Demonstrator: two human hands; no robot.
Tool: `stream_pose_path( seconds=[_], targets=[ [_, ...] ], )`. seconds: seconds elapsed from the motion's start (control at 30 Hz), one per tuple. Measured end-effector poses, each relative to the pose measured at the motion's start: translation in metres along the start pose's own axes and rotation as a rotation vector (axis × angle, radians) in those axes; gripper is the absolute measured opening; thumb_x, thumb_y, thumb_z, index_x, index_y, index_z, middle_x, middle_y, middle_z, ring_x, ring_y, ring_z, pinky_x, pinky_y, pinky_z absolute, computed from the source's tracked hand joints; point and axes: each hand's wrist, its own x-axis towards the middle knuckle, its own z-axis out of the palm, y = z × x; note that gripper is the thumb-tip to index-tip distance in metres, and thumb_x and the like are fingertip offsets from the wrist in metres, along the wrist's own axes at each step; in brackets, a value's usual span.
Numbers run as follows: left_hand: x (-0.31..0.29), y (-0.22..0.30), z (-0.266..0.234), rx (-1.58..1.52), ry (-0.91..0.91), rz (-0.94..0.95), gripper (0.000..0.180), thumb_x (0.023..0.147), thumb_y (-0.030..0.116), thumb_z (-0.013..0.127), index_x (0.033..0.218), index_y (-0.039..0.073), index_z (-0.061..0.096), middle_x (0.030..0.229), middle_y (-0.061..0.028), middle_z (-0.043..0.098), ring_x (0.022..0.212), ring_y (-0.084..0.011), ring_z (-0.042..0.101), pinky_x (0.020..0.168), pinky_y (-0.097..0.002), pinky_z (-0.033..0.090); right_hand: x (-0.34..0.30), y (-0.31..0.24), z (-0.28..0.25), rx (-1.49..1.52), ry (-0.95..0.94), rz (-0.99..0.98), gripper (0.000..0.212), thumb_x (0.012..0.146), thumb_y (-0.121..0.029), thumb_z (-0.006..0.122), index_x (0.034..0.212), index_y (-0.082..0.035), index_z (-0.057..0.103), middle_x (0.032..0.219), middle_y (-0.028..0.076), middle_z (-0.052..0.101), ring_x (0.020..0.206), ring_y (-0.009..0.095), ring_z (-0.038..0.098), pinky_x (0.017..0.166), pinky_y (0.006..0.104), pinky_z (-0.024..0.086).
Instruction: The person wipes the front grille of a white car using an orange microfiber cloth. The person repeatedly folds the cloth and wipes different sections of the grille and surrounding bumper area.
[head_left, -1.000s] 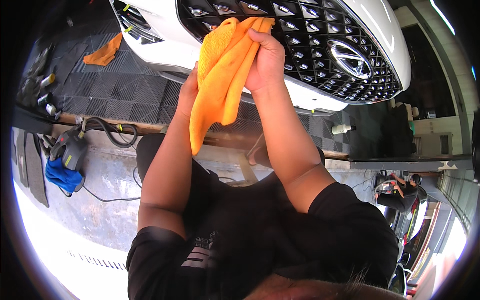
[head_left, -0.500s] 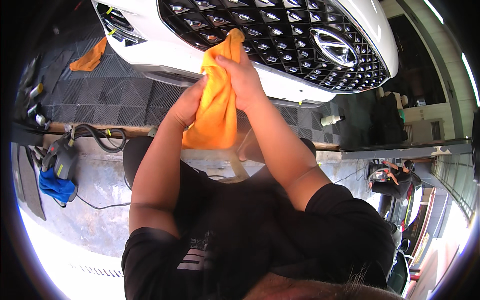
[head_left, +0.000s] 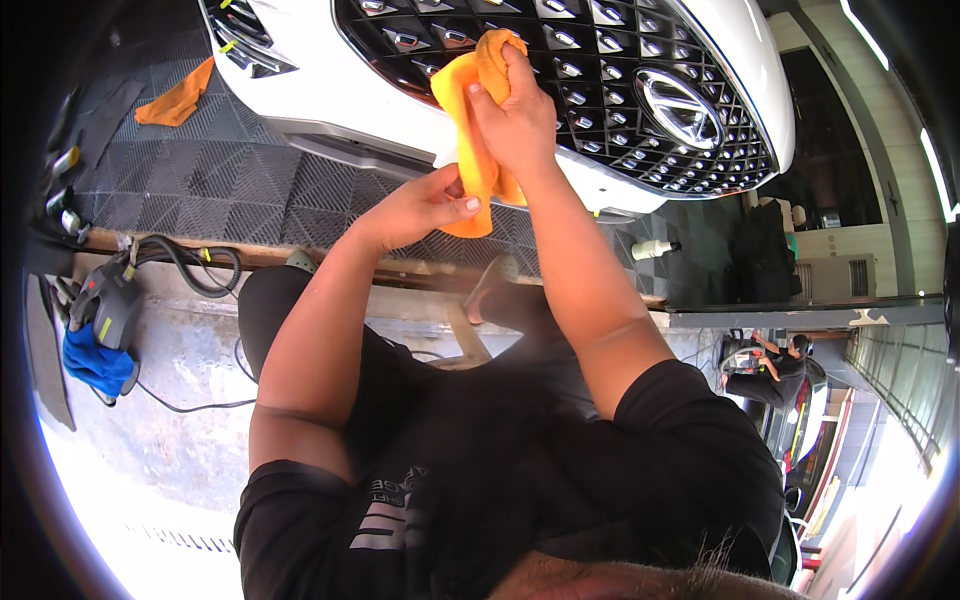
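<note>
An orange cloth [head_left: 455,88] is bunched in my right hand [head_left: 522,122], whose fingers close around its upper part at the black grille [head_left: 612,95] of a white car. Just how far the cloth presses onto the grille is hard to tell. Lower down, my left hand [head_left: 415,210] pinches the cloth's hanging end between thumb and fingers, in front of the white bumper [head_left: 395,128]. The round emblem [head_left: 680,108] sits to the right of both hands.
Another orange cloth [head_left: 178,95] lies on the dark floor tiles [head_left: 240,190] at left. A grey machine with a hose [head_left: 105,300] carries a blue cloth [head_left: 95,362]. A pale bottle [head_left: 652,249] lies at right. Farther right, another person [head_left: 775,372] is beside a car.
My right hand has moved up and right along the grille with the cloth. My left hand has dropped lower, to the cloth's end, and the cloth hangs shorter and more bunched.
</note>
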Motion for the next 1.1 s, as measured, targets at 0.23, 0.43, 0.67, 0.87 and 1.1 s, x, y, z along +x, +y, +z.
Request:
stream_pose_path(
  seconds=[0.23, 0.43, 0.67, 0.87, 1.1],
  targets=[
    [0.0, -0.008, -0.005, -0.03, 0.047, 0.053, 0.058, 0.101, 0.04, 0.071, 0.142, 0.003, 0.055, 0.121, -0.0056, 0.064, 0.111, -0.0154, 0.058, 0.101, -0.0322, 0.045, 0.01, 0.0, 0.015, 0.185, -0.039, -0.027, 0.081, 0.091, -0.036, 0.073, 0.156, -0.001, 0.04, 0.11, 0.025, 0.074, 0.105, 0.044, 0.072, 0.094, 0.0451, 0.057],
    [0.002, -0.002, -0.011, -0.068, 0.015, -0.099, 0.063, 0.094, 0.03, 0.081, 0.143, 0.0, 0.056, 0.131, -0.0076, 0.066, 0.122, -0.0174, 0.061, 0.108, -0.0346, 0.046, -0.029, -0.007, 0.006, 1.161, 0.015, 0.163, 0.069, 0.097, -0.01, 0.066, 0.158, -0.004, 0.036, 0.134, 0.017, 0.065, 0.121, 0.029, 0.067, 0.103, 0.0386, 0.054],
    [-0.007, 0.002, -0.007, -0.073, 0.029, -0.096, 0.06, 0.091, 0.031, 0.084, 0.138, 0.0, 0.063, 0.125, -0.0069, 0.07, 0.117, -0.0163, 0.062, 0.105, -0.0331, 0.048, 0.003, 0.005, -0.054, 2.038, -0.245, 0.412, 0.034, 0.1, -0.021, 0.063, 0.129, -0.003, 0.062, 0.119, 0.015, 0.072, 0.107, 0.033, 0.071, 0.101, 0.0492, 0.056],
    [-0.009, 0.009, -0.007, -0.015, 0.082, -0.127, 0.052, 0.09, 0.031, 0.085, 0.128, 0.002, 0.067, 0.115, -0.0049, 0.07, 0.108, -0.0136, 0.063, 0.096, -0.0326, 0.051, 0.011, -0.015, -0.052, 1.936, -0.216, 0.426, 0.037, 0.096, -0.021, 0.064, 0.125, 0.001, 0.064, 0.118, 0.018, 0.074, 0.11, 0.036, 0.072, 0.102, 0.0515, 0.056],
    [-0.01, 0.005, -0.012, -0.029, 0.037, -0.082, 0.055, 0.088, 0.029, 0.087, 0.131, 0.003, 0.065, 0.117, -0.0042, 0.07, 0.106, -0.0154, 0.064, 0.094, -0.0335, 0.052, 0.007, -0.027, -0.058, 2.045, -0.236, 0.429, 0.039, 0.092, -0.02, 0.064, 0.124, 0.001, 0.064, 0.119, 0.019, 0.074, 0.109, 0.038, 0.071, 0.103, 0.052, 0.055]
  ],
)
